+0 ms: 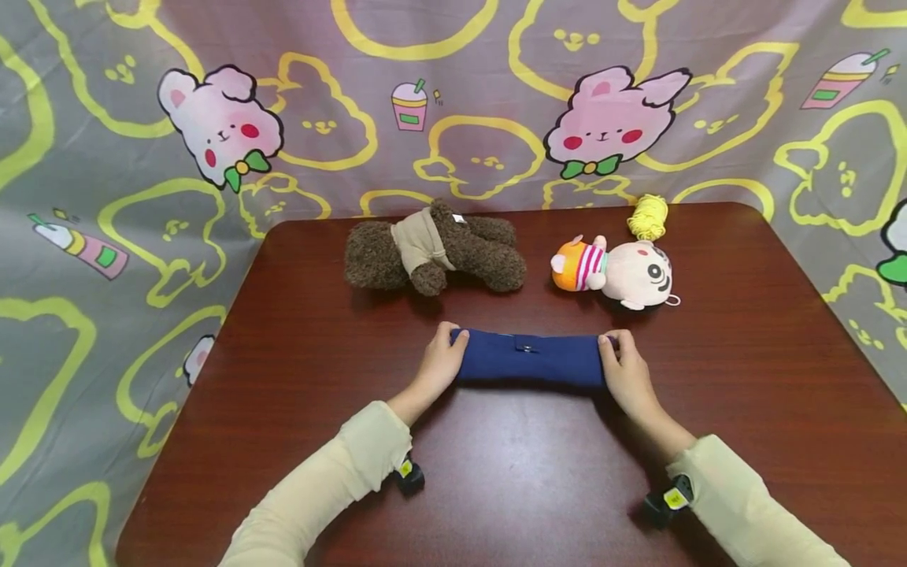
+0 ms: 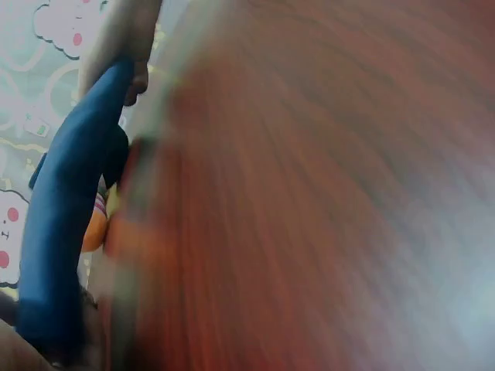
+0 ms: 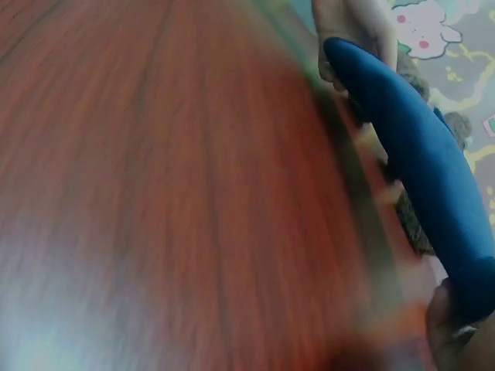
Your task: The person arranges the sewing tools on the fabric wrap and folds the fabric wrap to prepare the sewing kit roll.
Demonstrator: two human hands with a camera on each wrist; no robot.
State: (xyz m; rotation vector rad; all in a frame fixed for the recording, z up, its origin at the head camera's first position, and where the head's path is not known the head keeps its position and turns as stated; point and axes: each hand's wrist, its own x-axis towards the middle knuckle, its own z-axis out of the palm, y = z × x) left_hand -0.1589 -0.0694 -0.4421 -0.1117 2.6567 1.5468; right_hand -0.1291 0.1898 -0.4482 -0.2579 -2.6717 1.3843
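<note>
A long navy-blue folded cloth piece (image 1: 531,361) is stretched between both hands above the table. It has a small flap with a shiny fastener at its upper middle. My left hand (image 1: 445,358) pinches its left end, thumb on the near face. At the opposite end my right hand (image 1: 627,374) grips it in the same way. In the left wrist view the cloth (image 2: 62,201) looks thick and rounded, with the right hand (image 2: 120,46) at its far end. The right wrist view shows the cloth (image 3: 425,154) bowed, the left hand (image 3: 354,31) beyond.
Behind the cloth a brown teddy bear (image 1: 471,256) in a beige top lies on the table (image 1: 298,346). A plush doll (image 1: 634,274) in striped clothes lies to its right, with yellow yarn (image 1: 648,218) behind. A patterned curtain (image 1: 482,94) hangs along the back and sides.
</note>
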